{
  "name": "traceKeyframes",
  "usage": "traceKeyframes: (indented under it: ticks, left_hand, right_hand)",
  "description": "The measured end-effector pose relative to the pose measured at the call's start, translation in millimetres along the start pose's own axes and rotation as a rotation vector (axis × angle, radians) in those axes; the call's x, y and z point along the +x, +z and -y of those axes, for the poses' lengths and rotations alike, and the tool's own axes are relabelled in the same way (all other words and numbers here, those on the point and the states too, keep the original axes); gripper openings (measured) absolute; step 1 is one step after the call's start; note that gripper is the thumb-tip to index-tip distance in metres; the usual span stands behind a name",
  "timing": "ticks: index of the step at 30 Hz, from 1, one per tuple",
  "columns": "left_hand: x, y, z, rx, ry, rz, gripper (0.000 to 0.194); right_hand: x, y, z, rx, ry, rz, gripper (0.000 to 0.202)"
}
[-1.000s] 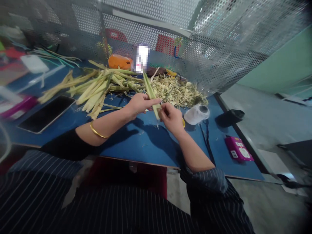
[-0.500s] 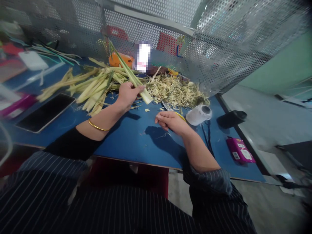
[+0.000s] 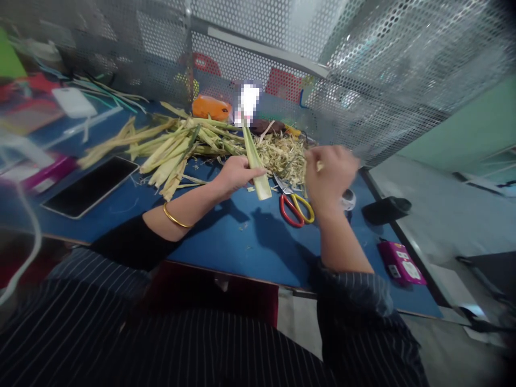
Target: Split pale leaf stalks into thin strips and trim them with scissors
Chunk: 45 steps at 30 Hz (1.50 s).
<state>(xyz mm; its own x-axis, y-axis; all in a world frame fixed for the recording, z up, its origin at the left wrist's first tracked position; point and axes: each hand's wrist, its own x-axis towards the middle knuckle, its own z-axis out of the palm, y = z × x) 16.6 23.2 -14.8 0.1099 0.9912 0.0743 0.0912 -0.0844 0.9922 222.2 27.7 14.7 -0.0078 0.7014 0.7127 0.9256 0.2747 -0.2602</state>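
Pinched in my left hand (image 3: 237,176) is a pale green leaf strip (image 3: 262,185), its wide cut end pointing toward me. My right hand (image 3: 331,174) is raised over the right side of a pile of shredded leaf bits (image 3: 282,156); its fingers are curled and blurred, with a small pale bit at the fingertips. Scissors (image 3: 296,207) with red and yellow handles lie on the blue table between my hands. Behind my left hand spreads a bundle of long leaf strips (image 3: 171,153). A white roll (image 3: 348,200) is partly hidden behind my right wrist.
A black phone (image 3: 91,187) lies at the left, near a purple pack (image 3: 50,173). An orange pack (image 3: 212,108) rests by the perforated metal screen (image 3: 258,56). On the right are a black cylinder (image 3: 386,210) and another purple pack (image 3: 401,262).
My right hand has risen and moved right, uncovering the scissors' handles and covering part of the white roll. The strip in my left hand now points more toward me, and the view has shifted slightly.
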Motion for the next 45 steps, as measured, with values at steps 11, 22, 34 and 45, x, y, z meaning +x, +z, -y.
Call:
traceKeyframes:
  ticks: [11, 22, 34, 45]
  left_hand:
    - [-2.4, 4.2, 4.6, -0.051, -0.005, 0.102, 0.011]
    - [-2.8, -1.1, -2.5, -0.085, -0.048, 0.113, 0.011]
    - [2.4, -7.6, 1.0, -0.122, -0.107, 0.157, 0.019]
    - [-2.9, -1.1, 0.4, -0.110, -0.117, 0.181, 0.007]
  right_hand:
    - [-56.4, 28.1, 29.6, 0.914, 0.338, 0.516, 0.026]
    - [-56.6, 32.5, 20.6, 1.147, 0.425, 0.544, 0.029]
    - [-53.5, 33.2, 17.9, 1.242, 0.405, 0.647, 0.015]
    - [-56.2, 21.6, 17.3, 0.415, -0.453, 0.118, 0.020]
